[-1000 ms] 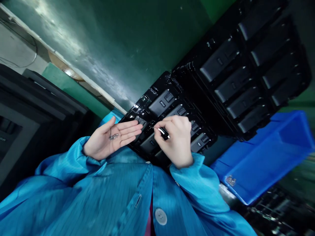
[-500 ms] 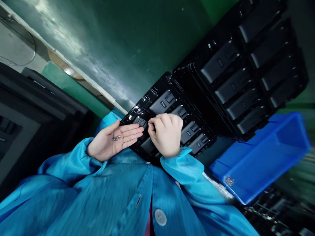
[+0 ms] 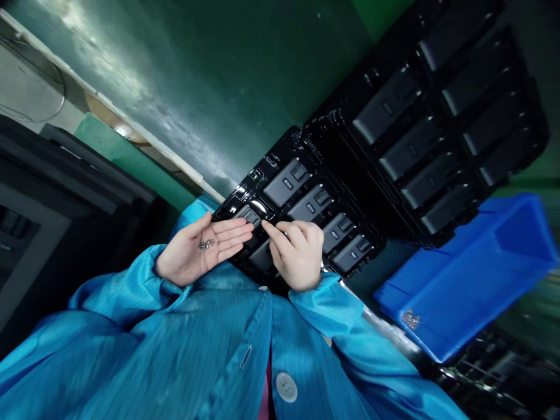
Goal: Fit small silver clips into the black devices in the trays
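My left hand (image 3: 188,254) lies palm up with its fingers stretched flat. A small heap of silvery metal pieces, like short screws (image 3: 206,244), rests in its palm. Its fingertips are beside the near-left black case (image 3: 248,216) in a glossy black tray (image 3: 273,158). Over the same tray, my right hand (image 3: 301,254) points its index finger at the inner end of that case, close to or touching it. The other fingers are bent, and nothing shows between them. Several black cases with a small light label, such as the upper one (image 3: 286,184), sit in the tray's slots.
A taller pile of black trays (image 3: 332,157) holding similar cases stands on the right. Beside it is a blue bin (image 3: 472,291) with small metal pieces (image 3: 410,319) in its near corner. Dark grey foam-like frames (image 3: 52,216) stand at left. The green worktop (image 3: 210,76) stretches behind.
My right hand first pinched near the left fingertips, moved left to the near-left case, then straightened its index finger there. My left hand shifted slightly right, keeping the metal pieces in its palm.
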Demonstrator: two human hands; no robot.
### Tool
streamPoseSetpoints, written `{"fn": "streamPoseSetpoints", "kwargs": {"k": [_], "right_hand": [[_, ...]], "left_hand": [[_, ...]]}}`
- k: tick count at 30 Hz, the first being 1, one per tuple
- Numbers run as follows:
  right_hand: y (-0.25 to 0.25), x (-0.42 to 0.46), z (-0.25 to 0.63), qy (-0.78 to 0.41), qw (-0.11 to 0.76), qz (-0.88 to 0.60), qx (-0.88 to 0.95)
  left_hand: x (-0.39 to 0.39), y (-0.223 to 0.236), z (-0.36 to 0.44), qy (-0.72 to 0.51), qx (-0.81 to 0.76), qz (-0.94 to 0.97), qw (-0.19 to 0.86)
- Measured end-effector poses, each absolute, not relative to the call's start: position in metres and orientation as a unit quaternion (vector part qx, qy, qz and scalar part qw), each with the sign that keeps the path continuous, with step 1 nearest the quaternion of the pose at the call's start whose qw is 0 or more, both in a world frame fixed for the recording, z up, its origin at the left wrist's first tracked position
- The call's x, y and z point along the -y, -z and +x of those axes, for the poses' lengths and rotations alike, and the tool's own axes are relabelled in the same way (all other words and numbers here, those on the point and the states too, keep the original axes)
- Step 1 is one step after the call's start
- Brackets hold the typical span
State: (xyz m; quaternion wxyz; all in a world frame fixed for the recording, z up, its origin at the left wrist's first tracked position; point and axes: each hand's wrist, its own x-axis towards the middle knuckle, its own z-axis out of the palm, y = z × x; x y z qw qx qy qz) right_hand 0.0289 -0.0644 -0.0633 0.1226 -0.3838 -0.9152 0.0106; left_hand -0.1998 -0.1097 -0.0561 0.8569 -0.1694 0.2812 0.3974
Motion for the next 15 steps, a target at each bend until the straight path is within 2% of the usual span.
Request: {"fn": "streamPoseSetpoints", "kwargs": {"k": [7, 15], "right_hand": [[0.060, 0.066, 0.030, -0.015, 0.083, -0.404, 0.911], [0.011, 0.071, 0.010, -0.185, 0.219, -0.437, 0.853]], "left_hand": [[0.110, 0.057, -0.197, -0.403, -0.278, -0.169, 0.855], [0.097, 0.044, -0.178, -0.414, -0.199, -0.122, 0.880]]}}
